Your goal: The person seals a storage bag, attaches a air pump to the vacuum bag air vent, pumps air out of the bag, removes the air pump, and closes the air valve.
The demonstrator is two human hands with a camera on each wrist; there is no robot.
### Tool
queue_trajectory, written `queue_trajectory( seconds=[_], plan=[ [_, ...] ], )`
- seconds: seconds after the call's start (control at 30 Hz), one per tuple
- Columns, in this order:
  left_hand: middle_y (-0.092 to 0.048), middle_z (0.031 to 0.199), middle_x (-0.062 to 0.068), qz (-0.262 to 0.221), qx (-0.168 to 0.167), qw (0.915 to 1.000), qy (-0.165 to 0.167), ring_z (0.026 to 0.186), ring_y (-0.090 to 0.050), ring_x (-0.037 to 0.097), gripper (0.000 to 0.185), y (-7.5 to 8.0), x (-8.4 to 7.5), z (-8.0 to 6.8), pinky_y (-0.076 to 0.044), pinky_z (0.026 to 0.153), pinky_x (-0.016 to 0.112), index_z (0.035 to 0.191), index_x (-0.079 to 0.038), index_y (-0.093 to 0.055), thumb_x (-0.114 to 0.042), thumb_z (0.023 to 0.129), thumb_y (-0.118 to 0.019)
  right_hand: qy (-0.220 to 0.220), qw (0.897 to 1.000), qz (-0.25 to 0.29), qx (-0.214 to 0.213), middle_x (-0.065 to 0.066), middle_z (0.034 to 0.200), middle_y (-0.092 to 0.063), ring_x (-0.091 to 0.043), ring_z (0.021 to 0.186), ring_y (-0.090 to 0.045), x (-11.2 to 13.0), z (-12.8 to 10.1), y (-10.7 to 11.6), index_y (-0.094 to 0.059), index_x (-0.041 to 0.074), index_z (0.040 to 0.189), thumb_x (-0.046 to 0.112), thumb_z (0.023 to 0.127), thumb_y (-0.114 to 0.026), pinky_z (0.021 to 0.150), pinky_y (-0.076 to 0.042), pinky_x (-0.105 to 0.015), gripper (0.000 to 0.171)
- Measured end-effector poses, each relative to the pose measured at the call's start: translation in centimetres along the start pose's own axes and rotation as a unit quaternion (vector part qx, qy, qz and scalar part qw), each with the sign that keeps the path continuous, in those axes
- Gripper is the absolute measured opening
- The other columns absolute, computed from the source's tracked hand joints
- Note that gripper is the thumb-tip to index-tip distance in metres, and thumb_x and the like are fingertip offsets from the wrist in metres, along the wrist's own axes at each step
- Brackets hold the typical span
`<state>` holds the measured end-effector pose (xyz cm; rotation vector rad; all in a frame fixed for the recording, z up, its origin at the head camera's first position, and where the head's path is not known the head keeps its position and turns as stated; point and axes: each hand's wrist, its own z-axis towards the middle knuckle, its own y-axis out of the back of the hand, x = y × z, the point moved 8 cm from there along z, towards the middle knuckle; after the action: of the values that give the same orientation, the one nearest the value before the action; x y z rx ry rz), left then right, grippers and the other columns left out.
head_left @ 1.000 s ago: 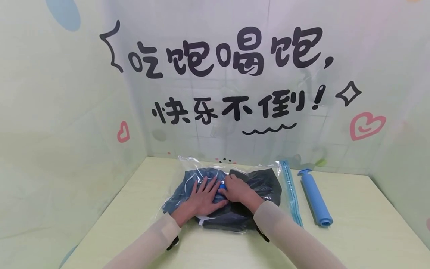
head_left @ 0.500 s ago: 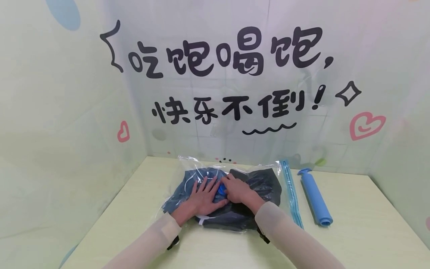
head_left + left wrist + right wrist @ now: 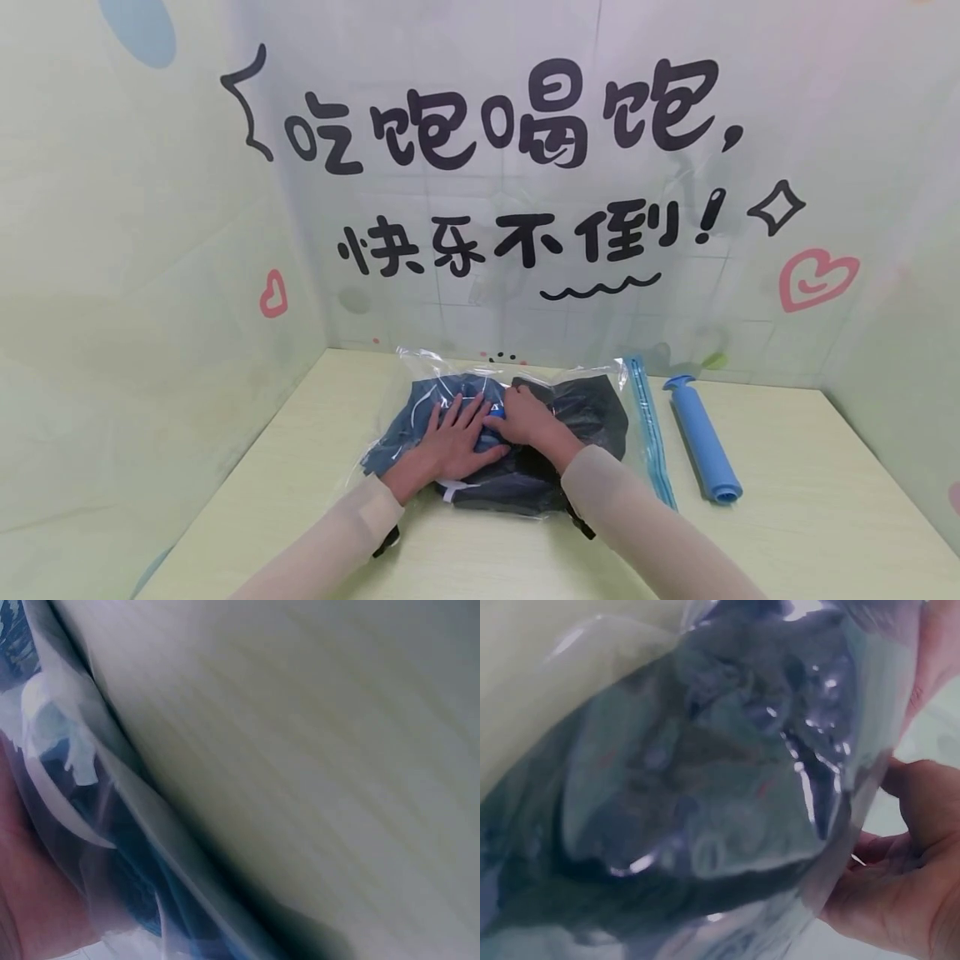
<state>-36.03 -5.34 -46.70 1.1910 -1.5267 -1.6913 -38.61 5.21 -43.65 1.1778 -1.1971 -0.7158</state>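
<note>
A clear plastic vacuum storage bag [image 3: 422,360] lies on the table, packed with dark blue clothing [image 3: 401,442] and black clothing [image 3: 600,412]. Flat on its left half rests my left hand [image 3: 453,442], fingers spread. My right hand [image 3: 528,417] curls over the middle of the bag, its thumb and fingers pinching a blue valve cap [image 3: 496,412] that is partly covered by them. In the right wrist view the bag bulges close to the camera, with my curled right hand [image 3: 900,885] beyond it. The left wrist view catches mostly the bag's edge and tabletop.
To the right of the bag's teal zip strip [image 3: 651,442] lies a blue hand pump [image 3: 705,442], its handle pointing away. The pale wooden table [image 3: 300,467] meets a printed curtain [image 3: 480,325] at the back, and curtains hang at both sides.
My right hand has turned back and forth at the valve cap, which showed more half a second ago and is now more covered. My left hand has stayed in place.
</note>
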Motion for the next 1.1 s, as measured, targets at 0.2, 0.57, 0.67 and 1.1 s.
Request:
queue_trajectory(
  seconds=[0.2, 0.57, 0.67, 1.1],
  plan=[
    [-0.018, 0.168, 0.008, 0.009, -0.004, 1.0, 0.003, 0.152, -0.008, 0.039, 0.089, 0.0, 0.0, -0.1, -0.005, 0.115, 0.064, 0.162, -0.009, -0.027, -0.07, 0.098, -0.043, 0.003, 0.999, -0.035, -0.011, -0.023, 0.125, -0.059, -0.036, 0.111, -0.061, 0.4, 0.0, 0.0, -0.06, -0.007, 0.129, 0.03, 0.099, -0.069, 0.092, -0.051, -0.048, 0.049],
    [-0.015, 0.168, 0.009, 0.012, 0.003, 0.9999, 0.004, 0.152, -0.004, 0.04, 0.091, -0.3, 0.2, 0.1, -0.001, 0.115, 0.065, 0.163, -0.011, -0.023, -0.072, 0.098, -0.04, 0.041, 0.999, 0.002, 0.008, -0.012, 0.112, -0.056, -0.027, 0.096, -0.06, 0.6, -0.4, 0.2, -0.065, 0.003, 0.115, 0.009, 0.096, -0.069, 0.088, -0.052, -0.045, 0.021],
    [-0.013, 0.169, 0.009, 0.01, 0.002, 0.9999, 0.002, 0.152, -0.003, 0.04, 0.091, -0.5, 0.3, 0.3, 0.0, 0.115, 0.065, 0.164, -0.012, -0.022, -0.072, 0.098, -0.039, 0.064, 0.998, 0.012, 0.002, -0.013, 0.116, -0.057, -0.027, 0.102, -0.059, 0.6, -0.3, 0.2, -0.066, 0.003, 0.121, 0.003, 0.094, -0.069, 0.093, -0.05, -0.045, 0.027],
    [-0.012, 0.169, 0.006, 0.004, -0.001, 1.0, 0.006, 0.152, -0.001, 0.038, 0.091, -1.0, 0.6, 0.6, 0.001, 0.114, 0.065, 0.164, -0.012, -0.021, -0.071, 0.098, -0.042, 0.113, 0.989, 0.09, -0.014, -0.017, 0.111, -0.062, -0.031, 0.103, -0.058, 0.2, -0.4, 0.7, -0.062, -0.007, 0.123, 0.002, 0.092, -0.07, 0.094, -0.049, -0.047, 0.034]
  ],
)
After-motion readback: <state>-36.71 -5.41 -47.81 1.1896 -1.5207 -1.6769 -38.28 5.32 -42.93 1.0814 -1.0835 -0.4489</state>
